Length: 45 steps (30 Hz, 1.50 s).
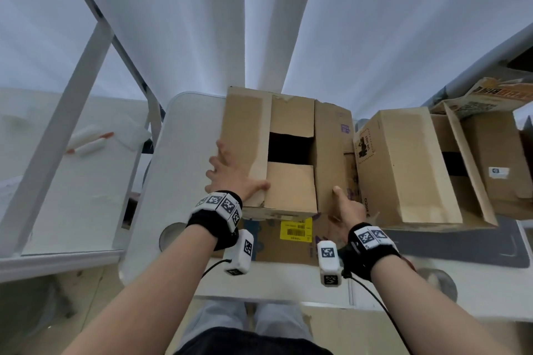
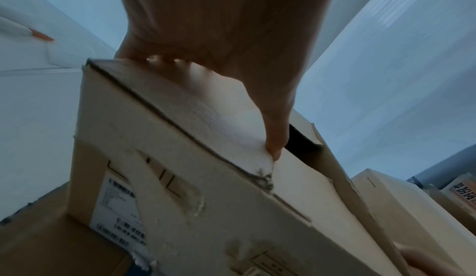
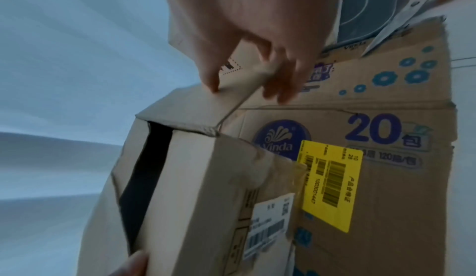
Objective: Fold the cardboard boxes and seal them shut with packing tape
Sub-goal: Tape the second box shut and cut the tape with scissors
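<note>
A brown cardboard box stands upright on the white table, its two short flaps folded in with a dark gap between them. My left hand holds the left long flap, thumb on top and fingers spread along its outer side; the thumb presses near the flap's torn corner. My right hand pinches the right long flap, with the thumb on one face and fingers behind. Both long flaps slope inward, apart from each other. No tape shows.
A second cardboard box with raised flaps stands close on the right. Flattened printed cardboard with a yellow label lies under the box. Orange-handled scissors lie on a grey mat. White tubes with orange tips rest far left.
</note>
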Each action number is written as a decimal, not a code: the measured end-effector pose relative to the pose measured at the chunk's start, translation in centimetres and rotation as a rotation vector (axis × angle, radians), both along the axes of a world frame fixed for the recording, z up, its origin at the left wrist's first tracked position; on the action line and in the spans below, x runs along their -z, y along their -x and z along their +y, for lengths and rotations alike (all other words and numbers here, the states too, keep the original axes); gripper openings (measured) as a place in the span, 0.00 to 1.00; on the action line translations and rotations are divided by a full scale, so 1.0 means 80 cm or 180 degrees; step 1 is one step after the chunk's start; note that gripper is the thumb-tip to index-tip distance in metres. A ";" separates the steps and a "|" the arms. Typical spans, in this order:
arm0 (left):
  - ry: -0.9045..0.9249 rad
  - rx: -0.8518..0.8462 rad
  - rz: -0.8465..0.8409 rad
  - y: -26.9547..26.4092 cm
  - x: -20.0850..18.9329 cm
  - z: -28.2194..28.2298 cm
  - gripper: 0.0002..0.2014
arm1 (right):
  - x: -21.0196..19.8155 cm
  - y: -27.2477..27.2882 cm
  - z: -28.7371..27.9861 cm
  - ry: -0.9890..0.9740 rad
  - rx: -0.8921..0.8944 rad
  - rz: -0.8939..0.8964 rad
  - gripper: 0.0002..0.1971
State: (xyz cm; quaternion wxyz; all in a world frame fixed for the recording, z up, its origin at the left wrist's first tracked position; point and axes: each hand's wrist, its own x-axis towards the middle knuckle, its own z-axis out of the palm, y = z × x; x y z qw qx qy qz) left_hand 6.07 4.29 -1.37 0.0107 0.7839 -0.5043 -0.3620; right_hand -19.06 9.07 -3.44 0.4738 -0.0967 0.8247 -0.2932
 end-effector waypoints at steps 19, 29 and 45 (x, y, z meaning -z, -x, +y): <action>0.0115 -0.0313 0.0666 -0.006 -0.012 -0.004 0.58 | -0.051 -0.081 -0.005 0.1086 -0.2971 0.1296 0.26; 0.0005 -0.0265 0.0235 0.006 -0.018 -0.001 0.77 | -0.033 -0.067 -0.028 0.0444 -0.1882 0.0125 0.61; 0.0444 -0.0393 0.0483 0.013 -0.052 -0.002 0.79 | -0.081 -0.042 -0.011 0.0970 -0.1983 0.0371 0.52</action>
